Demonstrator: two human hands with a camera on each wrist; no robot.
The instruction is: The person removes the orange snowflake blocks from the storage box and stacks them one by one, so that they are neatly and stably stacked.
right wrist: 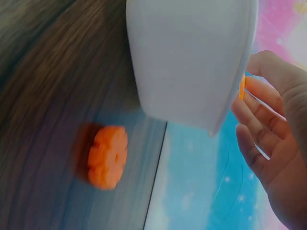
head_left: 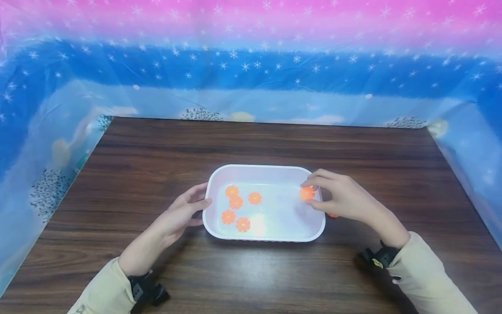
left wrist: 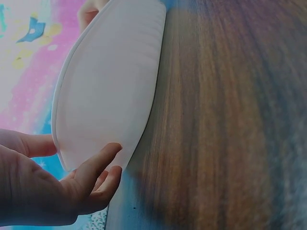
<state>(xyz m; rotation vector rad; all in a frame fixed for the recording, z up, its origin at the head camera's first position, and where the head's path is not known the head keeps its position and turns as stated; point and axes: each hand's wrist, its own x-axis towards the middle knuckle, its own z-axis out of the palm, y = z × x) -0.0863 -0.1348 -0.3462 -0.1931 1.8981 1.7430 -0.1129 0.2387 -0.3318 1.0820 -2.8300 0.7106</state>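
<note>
A white plastic tub (head_left: 274,239) with rounded corners sits on the table in the head view. At its left end my left hand (head_left: 178,213) holds it, thumb at the rim; the left wrist view has the fingers (left wrist: 103,160) against the outer wall. Several orange notched discs (head_left: 243,224) lie flat on the tub's floor, towards the left. Over the right end, my right hand (head_left: 333,194) pinches another orange notched disc (head_left: 307,193) between thumb and fingers. In the right wrist view only a thin edge of that held disc (right wrist: 242,86) shows beyond the rim.
One more orange disc (right wrist: 109,158) lies on the table just outside the tub's right end, mostly hidden under the right hand in the head view. The dark wooden table (head_left: 251,141) is bordered by a pink and blue snowflake cloth (head_left: 251,65) at the back and sides.
</note>
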